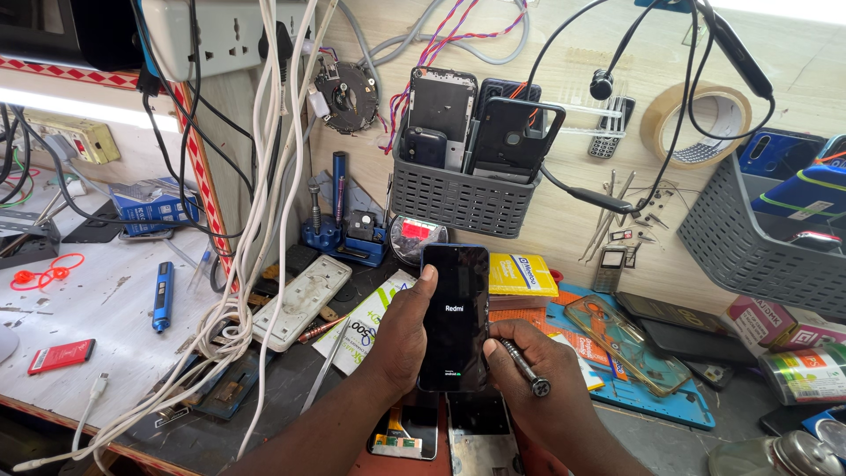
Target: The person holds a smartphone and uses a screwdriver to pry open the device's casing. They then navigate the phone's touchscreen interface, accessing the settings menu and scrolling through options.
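A black smartphone (454, 304) with a dark lit screen is held upright over the cluttered workbench. My left hand (401, 339) grips its left edge, thumb pressed near the top left side. My right hand (538, 383) supports the phone's lower right corner and also pinches a small metal screwdriver (526, 366) between its fingers. Under my hands lie an opened phone body (405, 434) and a metal phone back plate (480, 439).
A grey basket (463, 198) of phones hangs on the wall ahead; another grey basket (749, 238) sits right. White cables (256, 247) dangle at left over a white power strip (304, 300). A blue work mat (652, 401), clear phone case (626, 339), tape roll (696, 119), yellow box (522, 275) lie around.
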